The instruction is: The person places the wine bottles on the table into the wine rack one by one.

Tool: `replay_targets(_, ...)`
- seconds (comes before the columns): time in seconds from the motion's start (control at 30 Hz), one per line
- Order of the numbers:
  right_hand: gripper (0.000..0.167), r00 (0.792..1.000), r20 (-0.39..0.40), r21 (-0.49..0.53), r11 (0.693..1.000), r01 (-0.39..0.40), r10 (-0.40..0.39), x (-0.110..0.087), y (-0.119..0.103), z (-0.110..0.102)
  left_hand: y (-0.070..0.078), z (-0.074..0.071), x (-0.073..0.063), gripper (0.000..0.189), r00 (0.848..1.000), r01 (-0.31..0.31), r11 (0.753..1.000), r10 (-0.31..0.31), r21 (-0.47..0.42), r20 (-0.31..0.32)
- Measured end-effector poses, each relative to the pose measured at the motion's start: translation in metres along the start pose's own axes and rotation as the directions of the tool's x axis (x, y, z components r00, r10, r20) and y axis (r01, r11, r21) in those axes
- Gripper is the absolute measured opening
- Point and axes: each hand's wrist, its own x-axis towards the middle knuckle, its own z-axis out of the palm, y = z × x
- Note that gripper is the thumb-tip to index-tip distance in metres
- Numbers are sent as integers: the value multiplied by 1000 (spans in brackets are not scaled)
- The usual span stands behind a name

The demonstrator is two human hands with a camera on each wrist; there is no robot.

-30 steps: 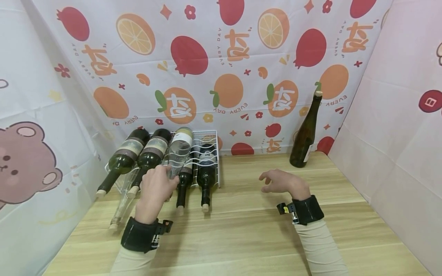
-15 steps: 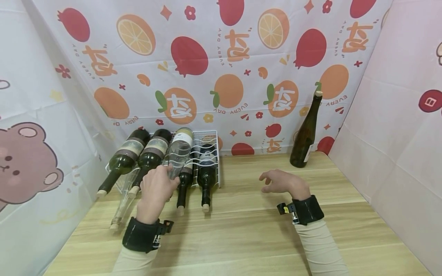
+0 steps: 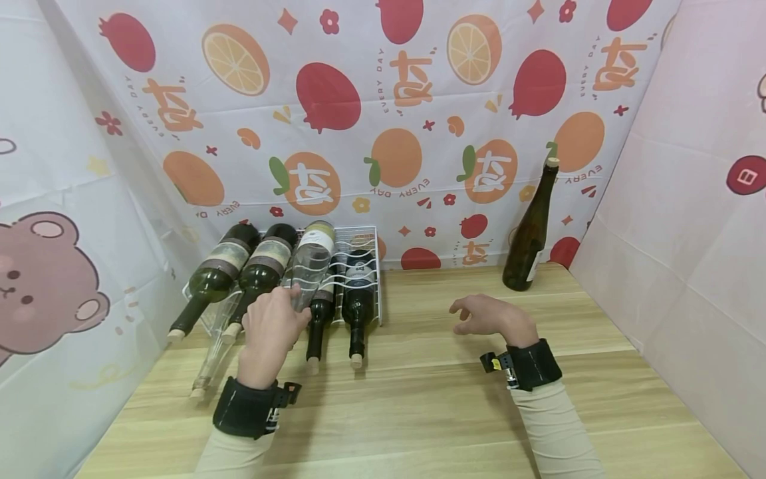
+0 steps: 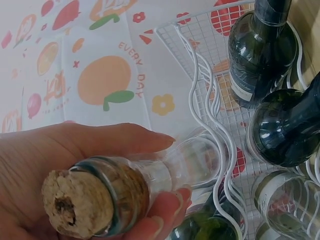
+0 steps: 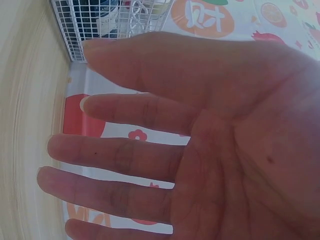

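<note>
My left hand (image 3: 269, 332) grips a clear glass bottle (image 3: 314, 258) by its neck. In the left wrist view the fingers curl round the neck, and the cork (image 4: 77, 205) faces the camera. The bottle lies on top of a white wire rack (image 3: 379, 286), base towards the back. To its left, two dark green wine bottles rest on the same level, one (image 3: 263, 263) beside it and another (image 3: 218, 266) farther out. My right hand (image 3: 491, 315) hovers over the table, fingers relaxed and holding nothing.
Lower in the rack lie a dark bottle (image 3: 358, 303), a second dark bottle (image 3: 321, 313) and a clear bottle (image 3: 211, 362), necks jutting forward. A tall corked brown-green bottle (image 3: 529, 233) stands upright at the back right. Printed cloth (image 3: 431, 153) hangs behind the wooden table (image 3: 419, 412).
My left hand and wrist have shifted very slightly to the right. The right hand and the bottles show no visible movement.
</note>
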Motion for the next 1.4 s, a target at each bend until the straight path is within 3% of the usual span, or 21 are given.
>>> replay_targets(0.57, 44, 1000, -1, 8, 1000, 3, -3, -2, 1, -2, 5, 0, -2, 52, 1000, -6, 1000, 5, 27, 28)
replay_targets(1.07, 44, 1000, -4, 10, 1000, 2, -2, -2, 5, -3, 8, -14, -9, 66, 984, -35, 994, 17, 101, 177)
replay_targets(1.23, 45, 1000, -3, 14, 1000, 5, -5, -2, 7, -4, 13, -20, -13, 64, 987, -51, 996, 39, 70, 157)
replay_targets(1.4, 45, 1000, -8, 18, 1000, 10, -9, -3, 7, -5, 20, -24, -19, 60, 988, -114, 993, 109, 41, 105)
